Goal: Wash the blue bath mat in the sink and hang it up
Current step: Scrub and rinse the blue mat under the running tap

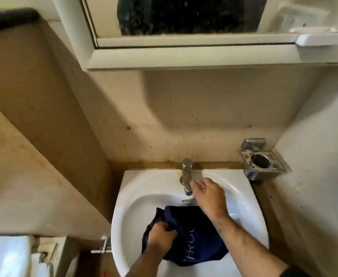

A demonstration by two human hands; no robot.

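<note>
The dark blue bath mat (194,236), with white letters on it, lies crumpled in the white sink (136,198). My left hand (161,235) grips the mat's left edge, fingers closed on the fabric. My right hand (208,193) reaches over the basin, its fingers spread beside the spout of the chrome tap (187,175). Nothing is in that hand. I see no water running from the tap.
A metal wall holder (262,161) with a round hole sits right of the sink. A white mirror cabinet (194,52) hangs above. A white toilet tank (6,254) and a small chrome valve (103,246) are at the lower left. Beige walls close in on both sides.
</note>
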